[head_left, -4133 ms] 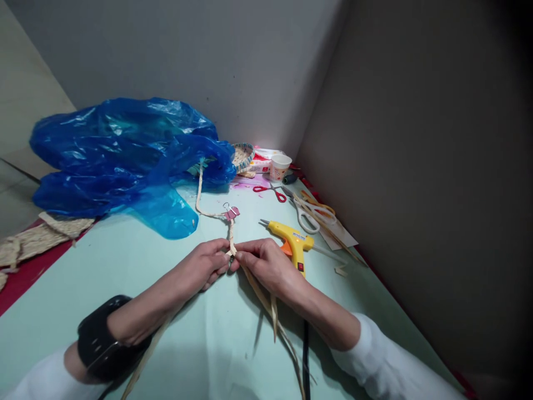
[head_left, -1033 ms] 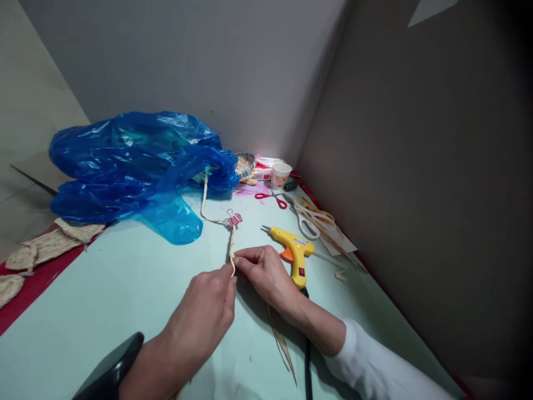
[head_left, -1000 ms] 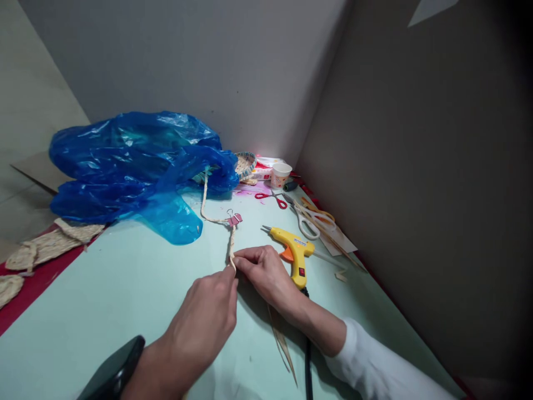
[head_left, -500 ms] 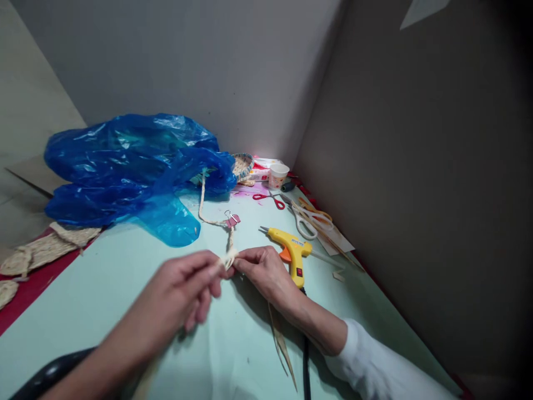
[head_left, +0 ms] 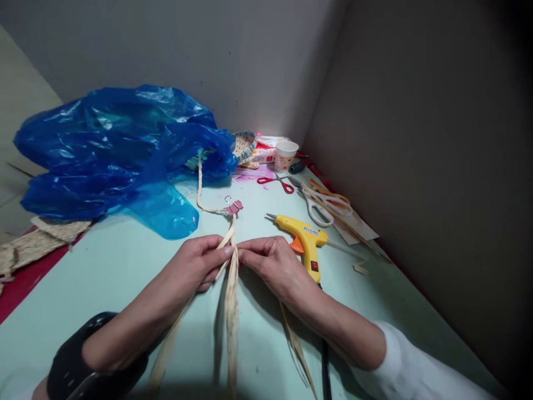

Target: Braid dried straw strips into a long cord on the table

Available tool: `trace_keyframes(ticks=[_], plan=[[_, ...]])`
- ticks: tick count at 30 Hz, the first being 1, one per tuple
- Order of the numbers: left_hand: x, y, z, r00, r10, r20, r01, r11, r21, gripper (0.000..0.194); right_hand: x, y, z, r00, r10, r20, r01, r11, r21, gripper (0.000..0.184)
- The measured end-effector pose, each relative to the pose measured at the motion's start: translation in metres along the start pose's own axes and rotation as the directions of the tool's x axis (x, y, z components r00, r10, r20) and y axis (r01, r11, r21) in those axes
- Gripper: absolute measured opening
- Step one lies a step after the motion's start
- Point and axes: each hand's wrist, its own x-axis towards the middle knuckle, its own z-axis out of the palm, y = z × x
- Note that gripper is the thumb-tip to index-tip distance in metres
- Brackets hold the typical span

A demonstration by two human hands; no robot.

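Note:
A pale plant-fibre braid (head_left: pixel 200 189) runs out of the blue bag to a pink binder clip (head_left: pixel 234 208) and on toward me. Below the clip, it parts into loose flat strands. My left hand (head_left: pixel 200 261) pinches one strand between thumb and finger, its tail trailing down to the left. My right hand (head_left: pixel 275 261) is closed at the braid's working end, pinching another strand that hangs below to the right. The middle strand (head_left: pixel 232 311) falls straight down between both hands. My fingertips partly cover the crossing point.
A yellow glue gun (head_left: pixel 306 239) lies right of my right hand. Beyond it are white-handled scissors (head_left: pixel 318 211), red scissors (head_left: pixel 286 185), and a paper cup (head_left: pixel 286 155). The blue plastic bag (head_left: pixel 116 144) fills the back left, beside a small woven basket (head_left: pixel 245 145).
My left hand has drawn back slightly from the crossing and the middle strand now hangs straight down. My right hand stays pinched at the braid. The view has shifted somewhat.

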Motion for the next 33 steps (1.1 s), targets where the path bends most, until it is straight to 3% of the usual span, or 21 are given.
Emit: trace_keyframes(ticks=[5, 12, 18, 23, 28, 33], plan=[[-0.002, 0.002, 0.0, 0.996, 0.08, -0.029, -0.077, 0.993, 0.094, 0.018, 0.0, -0.002, 0.0, 1.0, 0.019, -0.007, -0.02, 0.993, -0.116, 0.026], [-0.005, -0.001, -0.001, 1.0, 0.016, 0.002, -0.016, 0.994, -0.105, 0.016, 0.0, -0.001, -0.001, 0.999, -0.04, -0.014, 0.034, 0.961, -0.275, 0.027], [-0.006, -0.001, 0.001, 0.983, 0.152, -0.098, -0.145, 0.986, 0.077, 0.014, -0.003, -0.012, 0.0, 0.999, -0.053, 0.004, 0.05, 0.908, -0.415, 0.028], [-0.006, -0.002, 0.003, 0.963, 0.235, -0.132, -0.199, 0.95, 0.239, 0.011, 0.001, -0.008, 0.0, 1.0, 0.006, -0.005, -0.008, 0.957, -0.291, 0.028], [-0.007, -0.003, 0.002, 0.976, 0.198, -0.095, -0.185, 0.974, 0.13, 0.016, 0.002, -0.007, -0.005, 1.0, 0.006, -0.007, -0.007, 0.96, -0.281, 0.03], [-0.01, -0.012, -0.003, 0.974, 0.135, -0.184, -0.114, 0.986, 0.121, 0.02, -0.002, -0.014, -0.008, 0.998, 0.061, -0.013, -0.062, 0.981, -0.186, 0.028]])
